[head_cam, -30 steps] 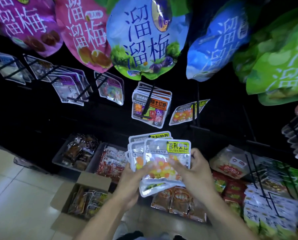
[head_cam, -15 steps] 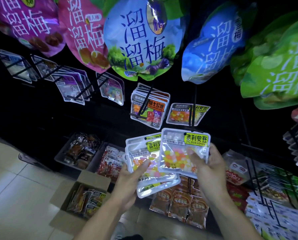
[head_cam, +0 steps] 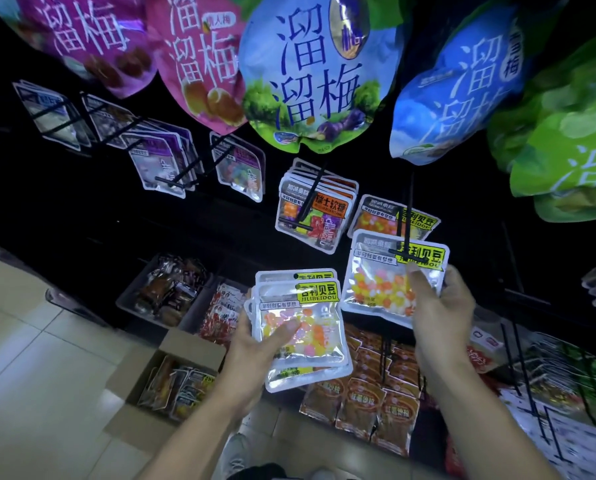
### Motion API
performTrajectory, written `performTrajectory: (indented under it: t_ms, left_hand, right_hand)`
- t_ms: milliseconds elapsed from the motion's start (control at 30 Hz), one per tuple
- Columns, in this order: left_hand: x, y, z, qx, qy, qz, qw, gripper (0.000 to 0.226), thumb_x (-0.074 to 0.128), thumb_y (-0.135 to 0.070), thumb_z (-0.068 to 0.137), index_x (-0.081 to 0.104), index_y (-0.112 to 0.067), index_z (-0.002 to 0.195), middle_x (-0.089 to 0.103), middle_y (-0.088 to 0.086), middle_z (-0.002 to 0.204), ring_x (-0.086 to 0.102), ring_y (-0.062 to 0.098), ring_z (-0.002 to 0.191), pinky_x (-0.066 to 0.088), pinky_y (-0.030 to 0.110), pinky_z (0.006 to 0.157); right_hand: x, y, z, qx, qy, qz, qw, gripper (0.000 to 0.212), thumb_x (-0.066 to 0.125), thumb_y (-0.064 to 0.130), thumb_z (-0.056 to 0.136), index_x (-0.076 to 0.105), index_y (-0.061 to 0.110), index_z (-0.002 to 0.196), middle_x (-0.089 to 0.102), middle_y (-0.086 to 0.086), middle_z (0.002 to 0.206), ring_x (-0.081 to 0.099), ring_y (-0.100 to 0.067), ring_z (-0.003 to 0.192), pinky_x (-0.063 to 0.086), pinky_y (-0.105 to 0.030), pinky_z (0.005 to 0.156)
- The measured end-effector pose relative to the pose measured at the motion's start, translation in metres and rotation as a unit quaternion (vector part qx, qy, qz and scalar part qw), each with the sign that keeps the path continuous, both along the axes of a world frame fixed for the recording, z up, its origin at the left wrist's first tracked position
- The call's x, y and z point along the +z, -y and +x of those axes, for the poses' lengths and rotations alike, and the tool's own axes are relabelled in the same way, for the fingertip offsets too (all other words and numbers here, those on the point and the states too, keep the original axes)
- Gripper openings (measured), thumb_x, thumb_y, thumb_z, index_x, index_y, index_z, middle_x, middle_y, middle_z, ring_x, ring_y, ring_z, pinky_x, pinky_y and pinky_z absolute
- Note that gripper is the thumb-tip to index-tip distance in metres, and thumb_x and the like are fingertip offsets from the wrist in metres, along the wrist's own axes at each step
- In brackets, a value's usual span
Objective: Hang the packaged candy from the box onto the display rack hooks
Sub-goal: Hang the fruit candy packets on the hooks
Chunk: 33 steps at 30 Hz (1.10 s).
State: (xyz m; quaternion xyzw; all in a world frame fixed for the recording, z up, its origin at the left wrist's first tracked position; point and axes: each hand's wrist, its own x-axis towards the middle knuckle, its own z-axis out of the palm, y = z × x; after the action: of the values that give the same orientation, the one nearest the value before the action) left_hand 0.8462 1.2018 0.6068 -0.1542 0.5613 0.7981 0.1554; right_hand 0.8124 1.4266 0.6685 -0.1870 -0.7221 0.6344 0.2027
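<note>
The right hand (head_cam: pixel 440 308), pinching one candy packet (head_cam: pixel 391 275), had lifted it from the left hand's (head_cam: pixel 255 344) gripped stack (head_cam: pixel 301 327) to the hook (head_cam: pixel 408 237) at centre right; threading looked imminent.

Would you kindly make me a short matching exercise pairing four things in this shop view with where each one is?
Things:
1. single candy pack
2. stack of candy packs
3. cardboard box
4. big blue plum bag

Places:
A. on the floor, lower left
B. held by the right hand at the tip of a hook
C. hanging at the top centre
D. held in the left hand

Pairs: 1-B, 2-D, 3-A, 4-C
</note>
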Motion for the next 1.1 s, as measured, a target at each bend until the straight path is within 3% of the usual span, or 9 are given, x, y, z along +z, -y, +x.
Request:
performTrajectory:
  t_ms: [133, 367, 467, 567, 700, 800, 867, 1000, 1100]
  left_hand:
    - [0.001, 0.003, -0.002, -0.008, 0.006, -0.008, 1.000, 0.046, 0.078, -0.015, 0.088, 0.058, -0.030, 0.127, 0.079, 0.001, 0.114, 0.077, 0.023, 0.102, 0.062, 0.035, 0.081]
    - [0.003, 0.002, -0.003, -0.022, 0.002, -0.024, 0.999, 0.046, 0.076, -0.009, 0.089, 0.057, -0.024, 0.128, 0.081, -0.009, 0.100, 0.078, 0.007, 0.089, 0.058, 0.015, 0.063]
    - [0.008, 0.000, -0.003, -0.035, -0.004, -0.022, 0.999, 0.041, 0.073, -0.007, 0.092, 0.055, -0.031, 0.119, 0.078, -0.024, 0.083, 0.075, -0.005, 0.076, 0.055, 0.010, 0.057]
    - [0.008, -0.002, -0.004, -0.037, -0.005, -0.008, 0.999, 0.041, 0.073, -0.006, 0.092, 0.052, -0.036, 0.112, 0.074, -0.032, 0.075, 0.071, -0.012, 0.070, 0.052, 0.007, 0.053]
    - [0.001, -0.007, -0.009, -0.037, -0.003, 0.008, 0.999, 0.044, 0.075, -0.007, 0.089, 0.052, -0.037, 0.112, 0.076, -0.027, 0.078, 0.074, -0.007, 0.073, 0.053, 0.008, 0.056]
    - [0.002, -0.015, -0.012, -0.049, -0.002, 0.001, 0.999, 0.048, 0.082, -0.014, 0.082, 0.059, -0.029, 0.121, 0.081, -0.007, 0.102, 0.079, 0.014, 0.093, 0.063, 0.032, 0.081]
    - [0.004, -0.019, -0.013, -0.052, -0.005, -0.002, 0.999, 0.057, 0.086, -0.023, 0.074, 0.061, -0.023, 0.125, 0.079, 0.005, 0.112, 0.077, 0.027, 0.102, 0.060, 0.045, 0.092]
    - [0.006, -0.026, -0.017, -0.063, -0.014, -0.008, 0.998, 0.057, 0.087, -0.026, 0.069, 0.065, -0.021, 0.122, 0.079, 0.007, 0.111, 0.077, 0.029, 0.102, 0.060, 0.047, 0.092]
    - [0.007, -0.030, -0.017, -0.071, -0.020, -0.010, 0.997, 0.058, 0.086, -0.023, 0.069, 0.063, -0.021, 0.123, 0.080, 0.005, 0.109, 0.077, 0.026, 0.101, 0.060, 0.047, 0.095]
  right_hand:
    - [-0.004, -0.004, -0.014, -0.017, 0.014, 0.019, 1.000, 0.010, 0.065, 0.020, 0.099, 0.068, 0.027, 0.105, 0.074, 0.007, 0.105, 0.071, -0.019, 0.101, 0.055, -0.045, 0.093]
    - [-0.015, -0.013, -0.045, -0.034, 0.051, 0.038, 0.997, 0.010, 0.063, 0.017, 0.097, 0.068, 0.022, 0.103, 0.074, 0.004, 0.100, 0.069, -0.017, 0.096, 0.054, -0.042, 0.091]
    - [-0.021, -0.012, -0.044, -0.050, 0.068, -0.011, 0.996, 0.026, 0.068, 0.013, 0.095, 0.062, 0.015, 0.119, 0.070, 0.004, 0.106, 0.067, -0.010, 0.098, 0.051, -0.023, 0.083]
    - [-0.029, 0.000, -0.024, -0.103, 0.082, -0.085, 0.988, 0.050, 0.077, 0.027, 0.091, 0.051, 0.014, 0.131, 0.061, 0.000, 0.121, 0.058, 0.004, 0.095, 0.042, -0.011, 0.076]
    - [-0.030, 0.026, 0.017, -0.036, 0.097, -0.062, 0.993, 0.039, 0.082, 0.043, 0.079, 0.063, 0.017, 0.101, 0.070, 0.001, 0.097, 0.067, -0.017, 0.095, 0.051, -0.026, 0.082]
    - [-0.022, 0.038, 0.034, 0.087, 0.115, 0.013, 0.989, 0.034, 0.086, 0.043, 0.073, 0.067, 0.020, 0.088, 0.072, 0.001, 0.088, 0.069, -0.016, 0.085, 0.053, -0.025, 0.074]
    - [-0.019, 0.037, 0.035, 0.113, 0.124, 0.060, 0.984, 0.034, 0.091, 0.041, 0.071, 0.067, 0.022, 0.087, 0.070, 0.000, 0.085, 0.067, -0.017, 0.081, 0.054, -0.027, 0.071]
    - [-0.011, 0.027, 0.032, 0.095, 0.154, 0.018, 0.983, 0.047, 0.095, 0.029, 0.066, 0.063, 0.020, 0.100, 0.071, -0.007, 0.088, 0.068, -0.017, 0.079, 0.057, -0.033, 0.073]
    - [-0.009, 0.023, 0.034, 0.098, 0.168, -0.002, 0.981, 0.036, 0.092, 0.026, 0.071, 0.068, 0.020, 0.098, 0.075, -0.006, 0.083, 0.074, -0.026, 0.080, 0.060, -0.043, 0.077]
